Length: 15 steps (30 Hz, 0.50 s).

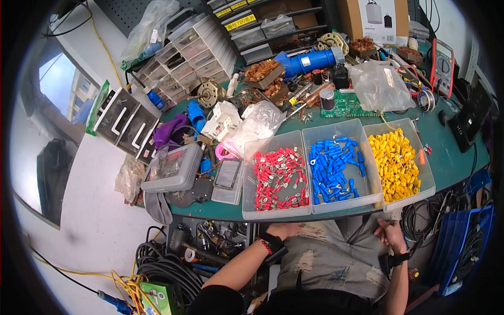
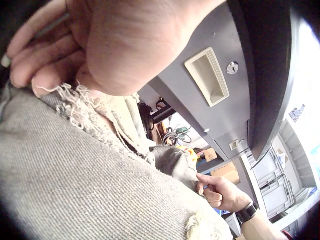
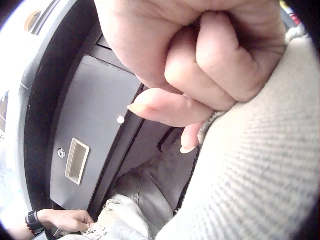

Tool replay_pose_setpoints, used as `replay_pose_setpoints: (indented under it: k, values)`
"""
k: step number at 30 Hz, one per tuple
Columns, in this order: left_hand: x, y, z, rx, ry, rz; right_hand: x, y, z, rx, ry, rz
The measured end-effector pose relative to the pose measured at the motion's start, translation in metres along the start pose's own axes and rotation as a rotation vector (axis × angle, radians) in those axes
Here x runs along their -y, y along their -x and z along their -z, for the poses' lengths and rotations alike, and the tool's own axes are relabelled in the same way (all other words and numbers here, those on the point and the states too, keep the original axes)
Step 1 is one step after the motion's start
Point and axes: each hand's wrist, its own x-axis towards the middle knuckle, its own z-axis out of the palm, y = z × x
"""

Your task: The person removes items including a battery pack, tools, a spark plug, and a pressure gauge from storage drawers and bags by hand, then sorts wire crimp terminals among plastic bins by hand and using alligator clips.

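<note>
My left hand [image 1: 285, 230] rests on the left thigh of the worn grey jeans [image 1: 315, 262], below the table edge. Its fingers lie relaxed beside the frayed threads [image 2: 80, 102] in the left wrist view. On the other thigh sits my right hand [image 1: 390, 234], fingers loosely curled, holding nothing. Nearest above the hands, three clear plastic trays stand side by side on the green table mat. They hold red crimp terminals [image 1: 278, 178], blue crimp terminals [image 1: 333, 165] and yellow crimp terminals [image 1: 395, 165].
Behind the trays lie a green circuit board [image 1: 349, 103], a plastic bag [image 1: 380, 86] and a blue cylinder [image 1: 310, 62]. A red multimeter [image 1: 442, 68] stands at the right. Grey cases [image 1: 173, 169] and drawer units [image 1: 194, 58] fill the left. A grey drawer [image 2: 200, 75] is under the table.
</note>
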Motion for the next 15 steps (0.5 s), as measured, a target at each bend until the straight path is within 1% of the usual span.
replay_pose_setpoints:
  k: [3, 7, 13, 15]
  values:
    - [0.0007, 0.0007, -0.0017, -0.037, 0.016, -0.017, 0.0021, 0.0013, -0.0003, 0.003, -0.01, 0.0]
    - [-0.0033, 0.0007, 0.0048, -0.006, -0.027, -0.01, -0.0003, 0.0001, 0.0007, 0.006, -0.015, 0.005]
    - [-0.0047, 0.0023, 0.0055, -0.018, 0.043, 0.0, -0.0011, -0.0002, 0.0003, -0.004, -0.006, 0.003]
    - [-0.0042, 0.0026, 0.0037, -0.053, 0.029, -0.003, -0.0041, -0.002, 0.0009, -0.002, -0.013, 0.006]
